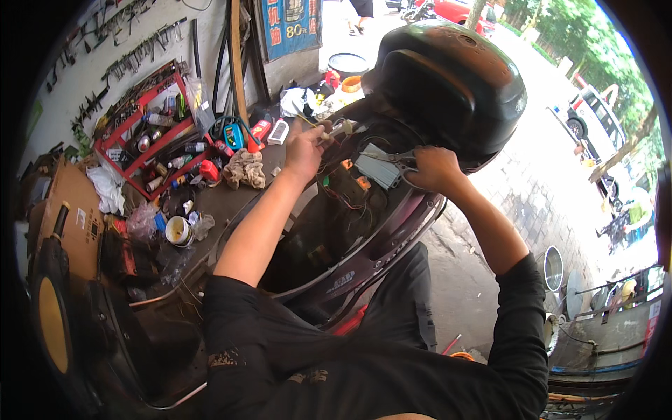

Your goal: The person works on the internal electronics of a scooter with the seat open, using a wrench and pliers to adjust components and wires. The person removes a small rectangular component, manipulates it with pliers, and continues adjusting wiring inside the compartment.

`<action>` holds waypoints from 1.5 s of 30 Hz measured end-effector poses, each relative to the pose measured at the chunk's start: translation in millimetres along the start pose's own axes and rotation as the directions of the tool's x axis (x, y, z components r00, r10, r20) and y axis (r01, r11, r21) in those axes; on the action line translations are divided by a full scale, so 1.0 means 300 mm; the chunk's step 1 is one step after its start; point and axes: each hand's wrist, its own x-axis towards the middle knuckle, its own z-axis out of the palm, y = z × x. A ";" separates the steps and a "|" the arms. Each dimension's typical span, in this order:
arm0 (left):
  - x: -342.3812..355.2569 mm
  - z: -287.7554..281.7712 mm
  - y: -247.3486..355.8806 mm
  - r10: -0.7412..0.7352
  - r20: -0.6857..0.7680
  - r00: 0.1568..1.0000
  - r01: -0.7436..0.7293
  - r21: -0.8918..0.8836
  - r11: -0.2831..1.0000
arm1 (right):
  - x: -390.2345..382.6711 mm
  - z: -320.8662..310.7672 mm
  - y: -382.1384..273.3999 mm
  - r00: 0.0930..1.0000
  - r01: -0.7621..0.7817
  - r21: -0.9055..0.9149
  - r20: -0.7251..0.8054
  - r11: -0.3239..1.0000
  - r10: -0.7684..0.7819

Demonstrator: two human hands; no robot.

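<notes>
My left hand (pixel 305 150) is closed on thin wires beside a pale plastic connector (pixel 341 130) at the upper left of an open scooter compartment. My right hand (pixel 435 168) grips a metal hand tool (pixel 402 159), pliers or scissors, over the compartment's right side. Under the tool sits a finned silver module (pixel 376 168) among orange parts (pixel 362 183) and tangled wires. The scooter body (pixel 392 238) is dark purple, and a black top case (pixel 458 84) rises behind my hands. The tips of my left fingers are partly hidden among the wires.
A red tool rack (pixel 119 150) with bottles stands left, by cardboard (pixel 77 217), a white bucket (pixel 178 229) and crumpled rags (pixel 244 168). A black scooter part (pixel 112 336) is lower left. Paving (pixel 504 210), metal pans (pixel 551 269) and parked vehicles (pixel 595 119) lie right. A person's legs (pixel 360 14) show behind.
</notes>
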 end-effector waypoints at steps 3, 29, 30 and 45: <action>-0.012 0.020 -0.023 0.044 -0.020 0.999 -0.043 0.045 0.998 | 0.059 0.003 -0.038 0.999 0.030 -0.041 0.031 0.999 -0.029; 0.090 -0.028 -0.068 -0.047 0.022 0.999 0.050 -0.181 0.982 | 0.289 0.107 -0.154 0.993 0.094 -0.329 0.094 0.940 -0.067; 0.097 -0.028 -0.066 -0.050 0.030 0.998 0.055 -0.184 0.981 | 0.293 0.101 -0.155 0.990 0.110 -0.361 0.122 0.926 -0.070; 0.178 -0.254 -0.008 -0.100 0.072 0.992 0.078 0.266 0.961 | 0.249 0.160 -0.163 0.971 0.133 -0.280 0.231 0.951 -0.067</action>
